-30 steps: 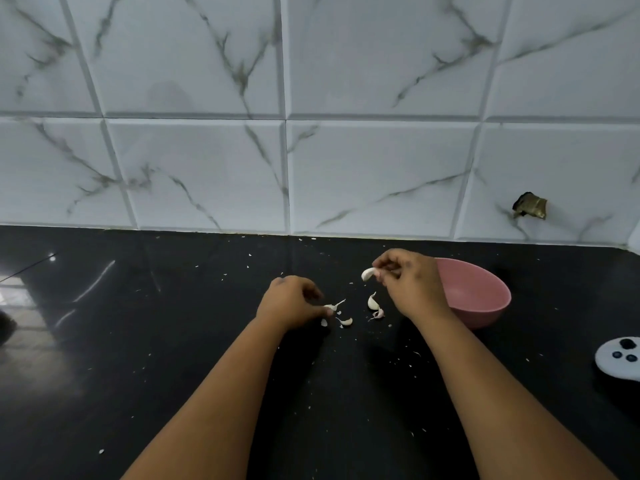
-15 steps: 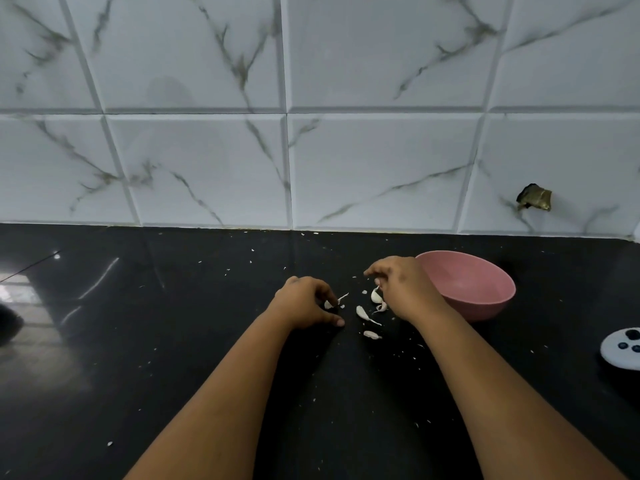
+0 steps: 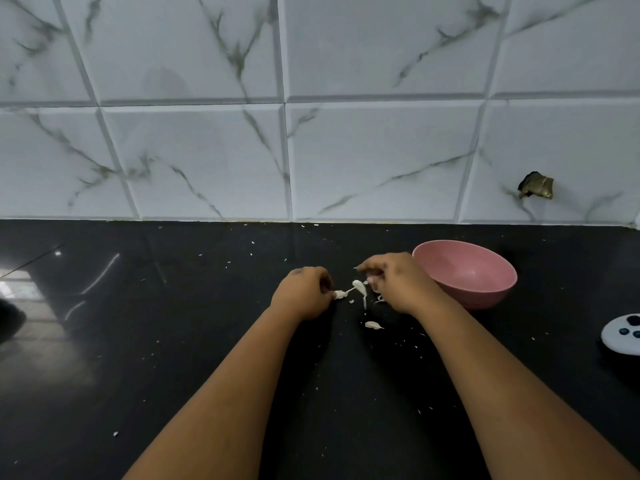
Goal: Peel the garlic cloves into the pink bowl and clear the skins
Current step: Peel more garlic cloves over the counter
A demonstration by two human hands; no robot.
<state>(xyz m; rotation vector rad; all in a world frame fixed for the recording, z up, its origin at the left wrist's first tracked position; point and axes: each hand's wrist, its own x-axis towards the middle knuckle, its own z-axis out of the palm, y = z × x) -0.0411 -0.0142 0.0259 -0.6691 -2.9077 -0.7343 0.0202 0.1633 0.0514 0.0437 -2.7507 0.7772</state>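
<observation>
Clove (image 3: 360, 288) upright-ish, tail down, btwn hands.

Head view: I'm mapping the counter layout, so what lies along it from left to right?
Left hand → garlic clove → right hand → pink bowl → white remote at the right edge.

two bare forearms enter from the lower edge of the frame and narrow toward the centre. no sleeve, watch, bracelet or ring shows on either. the left hand (image 3: 304, 294) sits centre-left, the right hand (image 3: 398, 282) centre-right. short, unpainted fingernails show on the right hand.
</observation>
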